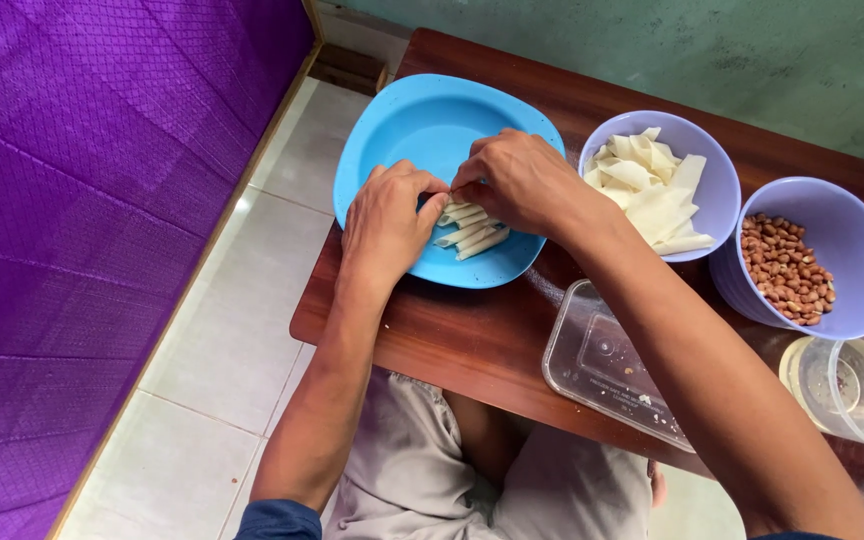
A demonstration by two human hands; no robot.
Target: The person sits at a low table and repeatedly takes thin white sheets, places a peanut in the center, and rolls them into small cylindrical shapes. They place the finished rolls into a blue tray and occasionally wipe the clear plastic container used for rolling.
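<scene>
Low wooden table (472, 345) on tiled floor (242, 330), purple cloth (92, 180) at 9 o'clock. Nearest: clear tub (607, 365); clear cup (847, 385) at 4 o'clock. Centre: blue plate (402, 130) with pale rolls (472, 232). Left hand (384, 220) and right hand (514, 180) meeting over rolls, fingertips pinched narrowly on one; exact hold hidden. At 2 o'clock: wrapper bowl (707, 150), peanut bowl (852, 230).

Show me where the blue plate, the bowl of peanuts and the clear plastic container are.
blue plate (407, 125): head view, on its bare inner surface.
bowl of peanuts (852, 215): head view, on the inner wall above the nuts.
clear plastic container (602, 355): head view, on its see-through bottom.
</scene>
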